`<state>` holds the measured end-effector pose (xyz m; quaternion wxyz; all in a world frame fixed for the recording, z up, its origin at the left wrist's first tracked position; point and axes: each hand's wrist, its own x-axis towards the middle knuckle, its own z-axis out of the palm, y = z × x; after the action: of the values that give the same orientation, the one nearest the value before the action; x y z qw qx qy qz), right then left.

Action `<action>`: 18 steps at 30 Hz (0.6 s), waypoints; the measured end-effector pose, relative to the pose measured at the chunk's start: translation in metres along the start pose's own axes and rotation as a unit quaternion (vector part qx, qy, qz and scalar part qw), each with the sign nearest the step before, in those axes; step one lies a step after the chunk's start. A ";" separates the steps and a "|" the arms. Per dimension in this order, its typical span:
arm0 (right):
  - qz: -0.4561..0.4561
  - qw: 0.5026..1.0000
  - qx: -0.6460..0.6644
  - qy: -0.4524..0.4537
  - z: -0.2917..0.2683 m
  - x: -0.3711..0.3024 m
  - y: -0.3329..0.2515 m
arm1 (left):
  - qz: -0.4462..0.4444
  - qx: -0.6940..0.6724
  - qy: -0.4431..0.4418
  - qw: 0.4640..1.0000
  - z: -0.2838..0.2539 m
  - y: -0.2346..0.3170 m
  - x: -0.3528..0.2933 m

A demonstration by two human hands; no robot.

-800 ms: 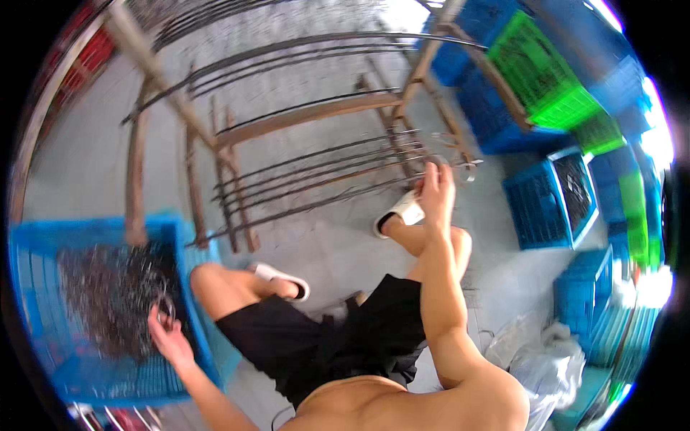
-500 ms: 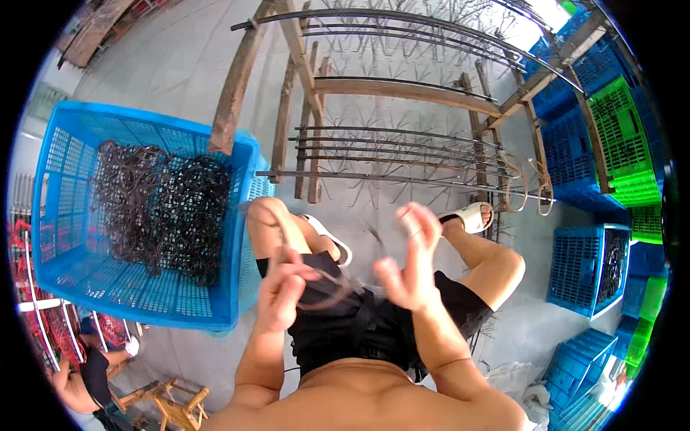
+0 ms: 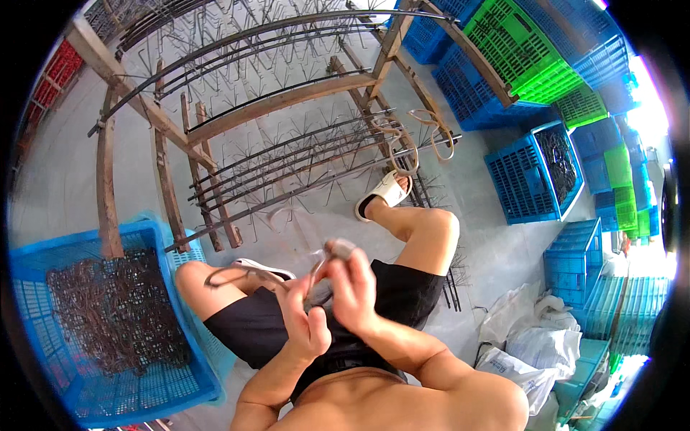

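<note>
Over my lap, my left hand point(image 3: 305, 320) is closed on a thin brown looped strip point(image 3: 248, 271), which curves out past the fingers toward my left knee. My right hand point(image 3: 351, 287) has come up against it, its fingers bent together at the strip's other side. Motion blur hides what lies between those fingertips. Two similar brown loops point(image 3: 404, 154) hang at the right end of a bar on the rack point(image 3: 280, 100) in front of me.
At my left stands a blue crate point(image 3: 208, 384) with a heap of dark, tangled loops point(image 3: 118, 312). The rack's bars carry many thin wire prongs. On the right are stacked blue and green crates point(image 3: 521, 50), a blue crate of dark pieces point(image 3: 514, 179) and white bags point(image 3: 543, 352).
The view has swung to the right, so the rack and crate sit further left. My right hand, spread and apart before, has closed and met my left hand, which still holds the brown strip.
</note>
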<state>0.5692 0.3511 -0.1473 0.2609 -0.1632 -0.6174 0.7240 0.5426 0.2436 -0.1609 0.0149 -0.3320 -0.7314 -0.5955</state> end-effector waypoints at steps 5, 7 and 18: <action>-0.053 0.967 -0.043 0.246 -0.047 0.099 0.026 | -0.114 -0.099 -0.002 0.988 -0.024 -0.014 -0.015; -0.025 0.959 -0.047 0.278 -0.054 0.126 0.041 | -0.217 -0.107 -0.031 0.970 -0.045 -0.019 -0.015; 0.001 0.947 -0.077 0.312 -0.060 0.161 0.067 | -0.362 -0.344 0.069 0.863 -0.070 -0.030 -0.010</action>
<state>0.4602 0.4863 -0.2106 0.4270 -0.4010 -0.5585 0.5874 0.5093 0.1749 -0.1709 -0.2664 0.0145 -0.5455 -0.7945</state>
